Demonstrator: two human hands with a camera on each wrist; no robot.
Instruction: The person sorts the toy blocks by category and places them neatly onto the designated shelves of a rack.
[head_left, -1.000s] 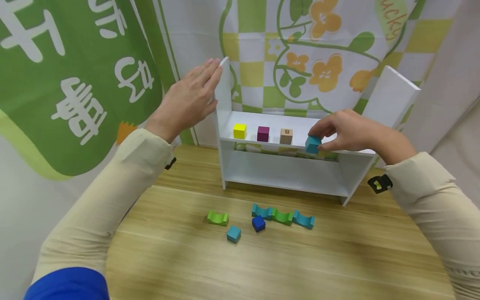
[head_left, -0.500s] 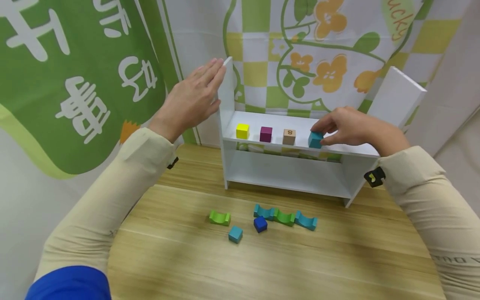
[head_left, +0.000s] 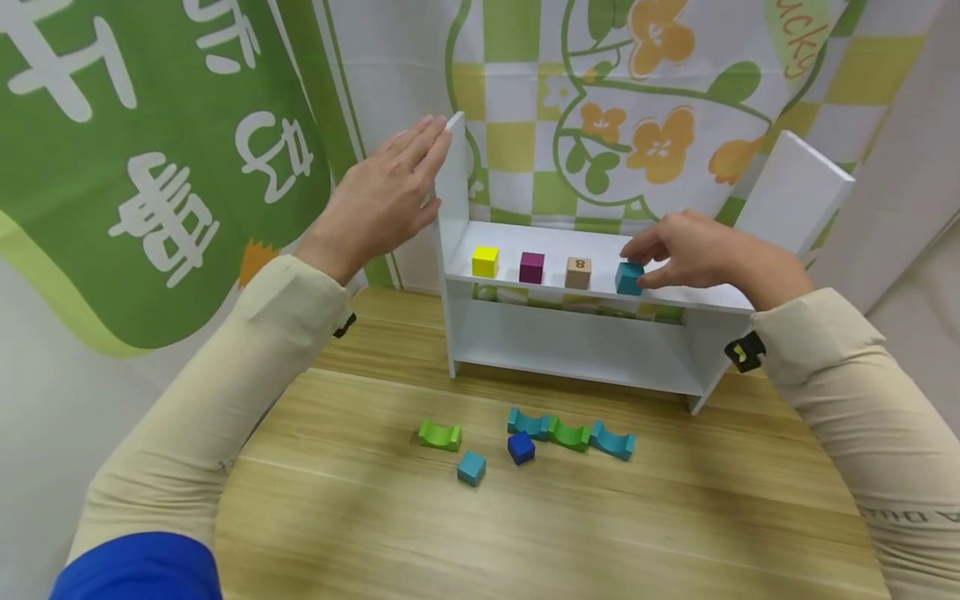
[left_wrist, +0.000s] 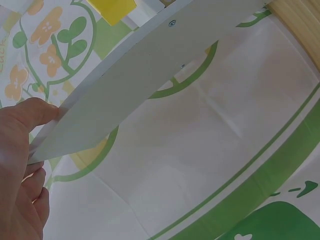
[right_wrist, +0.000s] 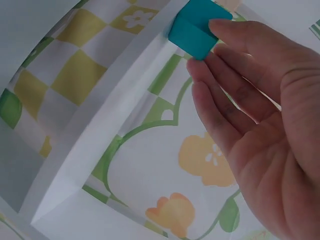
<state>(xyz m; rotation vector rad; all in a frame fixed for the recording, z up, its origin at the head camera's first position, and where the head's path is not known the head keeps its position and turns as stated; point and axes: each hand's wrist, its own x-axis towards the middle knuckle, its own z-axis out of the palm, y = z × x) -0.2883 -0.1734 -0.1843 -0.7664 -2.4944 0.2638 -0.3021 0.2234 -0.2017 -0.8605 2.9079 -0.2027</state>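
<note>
My left hand grips the left side panel of a white shelf near its top. In the left wrist view the thumb lies on one side of that panel and the fingers curl behind it. On the upper board, my right hand pinches a teal cube near the front edge. The right wrist view has the thumb against one face of the cube, fingertips right at its lower corner. Left of it stand a wooden cube marked 8, a purple cube and a yellow cube, spaced apart.
On the wooden table before the shelf lie a light-blue cube, a dark-blue cube and a light-green curved block. A green curved block sits between two blue ones. Patterned cloth hangs behind.
My right hand has brought the teal cube back from the shelf's front edge onto the upper board, where it stands in line with the others. The left hand keeps its grip.
</note>
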